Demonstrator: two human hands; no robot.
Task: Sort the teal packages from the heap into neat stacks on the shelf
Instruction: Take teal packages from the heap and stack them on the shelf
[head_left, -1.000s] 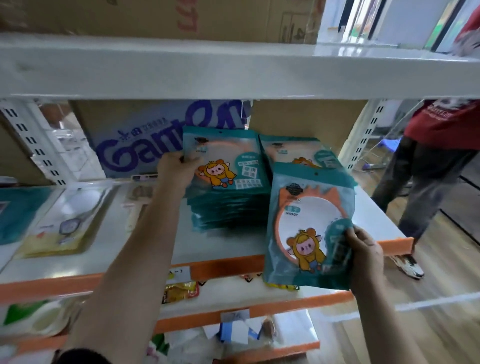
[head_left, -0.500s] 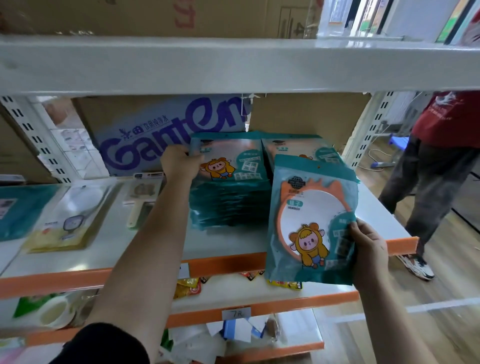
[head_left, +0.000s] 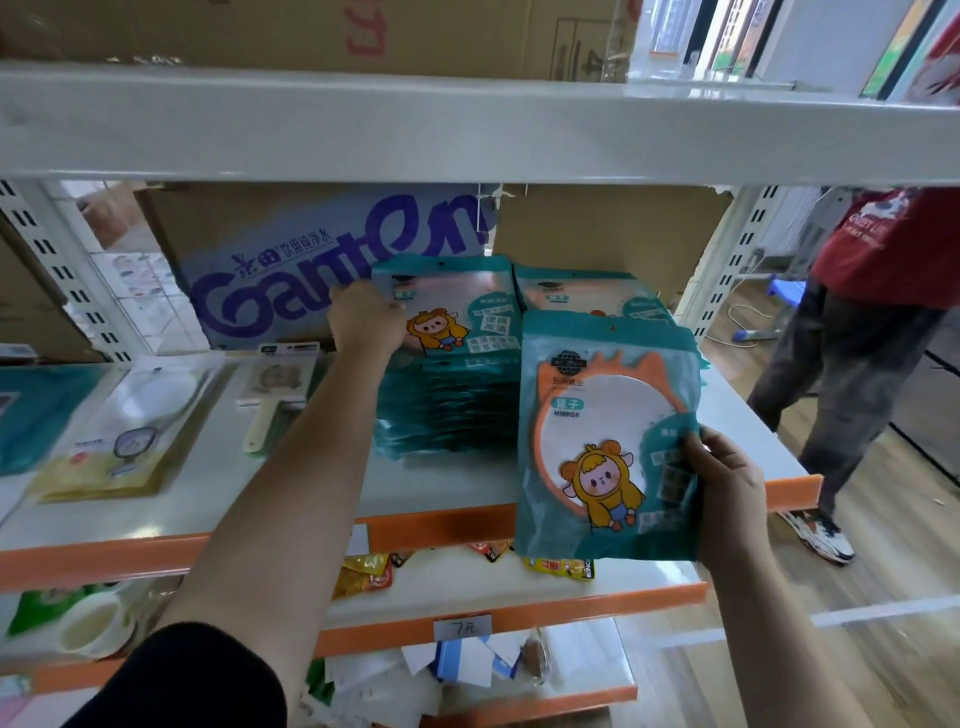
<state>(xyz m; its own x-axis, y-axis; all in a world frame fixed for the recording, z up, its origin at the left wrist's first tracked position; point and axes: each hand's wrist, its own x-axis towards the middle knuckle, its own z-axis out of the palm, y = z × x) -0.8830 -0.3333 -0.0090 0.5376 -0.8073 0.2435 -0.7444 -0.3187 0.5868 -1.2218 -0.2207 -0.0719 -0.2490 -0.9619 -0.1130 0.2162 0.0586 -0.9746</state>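
Note:
A tall stack of teal mirror packages (head_left: 452, 395) stands on the white shelf (head_left: 457, 483) with an orange front lip. My left hand (head_left: 366, 319) grips the left edge of the stack's top package (head_left: 457, 306). A second teal stack (head_left: 587, 296) lies behind and to the right, partly hidden. My right hand (head_left: 724, 488) holds a teal package (head_left: 602, 441) with an orange mirror and a cartoon figure upright by its right edge, in front of the shelf lip.
Combs and mirror packs (head_left: 119, 431) lie on the shelf's left part. A Ganten cardboard box (head_left: 311, 260) stands behind the stacks. Lower shelves (head_left: 519, 597) hold snack packets and paper tags. A person in a red shirt (head_left: 878, 322) stands at the right on the wooden floor.
My left hand has slid farther back along the left edge of the top package. The package in my right hand stays upright in about the same place. The camera has tilted slightly.

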